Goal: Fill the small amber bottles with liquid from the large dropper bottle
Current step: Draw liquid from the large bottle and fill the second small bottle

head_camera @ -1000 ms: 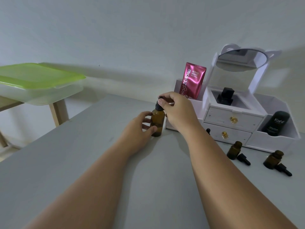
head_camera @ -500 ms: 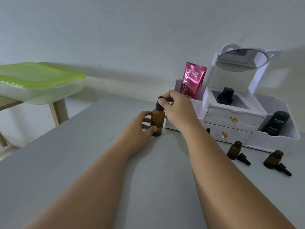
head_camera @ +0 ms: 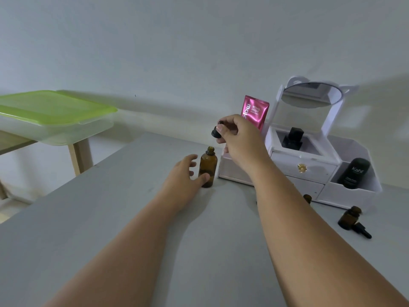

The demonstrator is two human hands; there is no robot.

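We see the right hand point(head_camera: 239, 138) pinching the dropper cap point(head_camera: 216, 131) above the open large bottle point(head_camera: 208, 167), which the left hand point(head_camera: 184, 176) steadies.

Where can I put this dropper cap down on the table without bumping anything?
Bare table for the dropper cap: left of your left hand and large dropper bottle, and between your forearms. Crowded on the right: small amber bottles and a loose dropper sit before the organizer.
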